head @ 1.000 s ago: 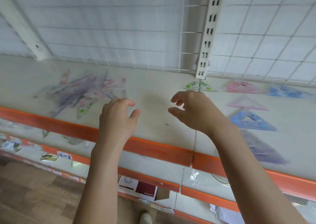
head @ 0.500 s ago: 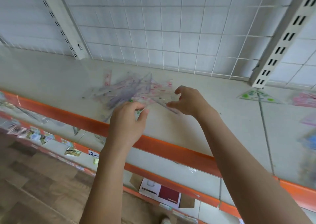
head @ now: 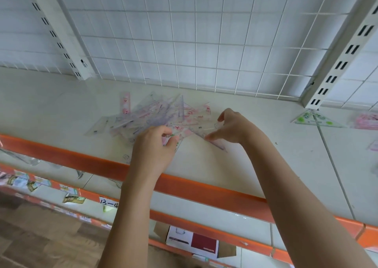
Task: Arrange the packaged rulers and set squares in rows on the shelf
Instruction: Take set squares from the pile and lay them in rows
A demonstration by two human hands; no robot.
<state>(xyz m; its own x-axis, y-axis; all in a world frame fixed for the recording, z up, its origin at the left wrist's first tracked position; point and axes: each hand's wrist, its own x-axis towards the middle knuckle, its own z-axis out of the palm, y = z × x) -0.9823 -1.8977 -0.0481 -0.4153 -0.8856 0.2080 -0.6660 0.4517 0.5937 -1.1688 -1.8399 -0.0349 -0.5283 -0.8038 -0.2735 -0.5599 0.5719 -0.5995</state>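
Both hands work a loose pile of clear-packaged pink and purple rulers and set squares [head: 155,114] at 12 o'clock on the white shelf [head: 255,165]. Left hand [head: 152,147] curls its fingers onto packets at the pile's near edge; right hand [head: 233,127] pinches a clear packet's [head: 204,127] edge between thumb and fingers.

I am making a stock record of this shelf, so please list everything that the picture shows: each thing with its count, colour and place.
pile of packaged rulers and set squares: one loose heap, count unclear, clear with pink and purple print, middle of the shelf
green set square: one, clear with green print, right, below the slotted upright
pink packet: one, partly cut off, far right edge
shelf: one, off-white, with orange front edge
wire grid: white, behind the shelf
slotted uprights: two, white
lower shelf: orange edge, handwritten label, small packets at left
box: one, white and dark red, below
left hand: fingers curled on a packet at the pile's front
right hand: fingers pinching a clear packet
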